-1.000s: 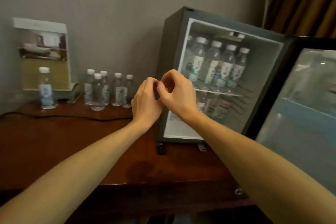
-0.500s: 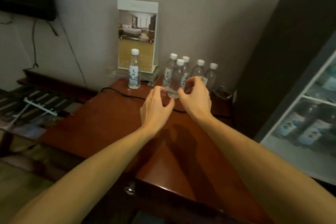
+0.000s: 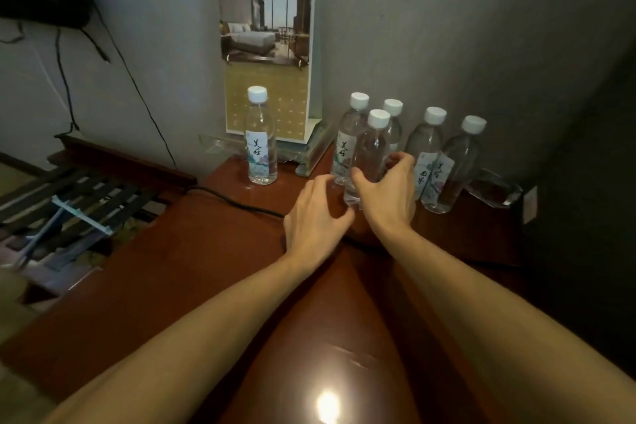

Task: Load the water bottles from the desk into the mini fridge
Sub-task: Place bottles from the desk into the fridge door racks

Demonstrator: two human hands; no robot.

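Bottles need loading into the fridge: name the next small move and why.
Probably lift the front bottle straight up: the right hand wraps it, other bottles stand close behind, and the left hand beside it holds nothing.

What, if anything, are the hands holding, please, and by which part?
The right hand grips the front water bottle by its lower body; the left hand holds nothing.

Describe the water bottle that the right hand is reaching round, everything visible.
The front bottle is clear plastic with a white screw cap, no label showing. It stands upright on the desk, foremost of its group. The right hand curls thumb and fingers round its lower half; the left hand is open beside its base.
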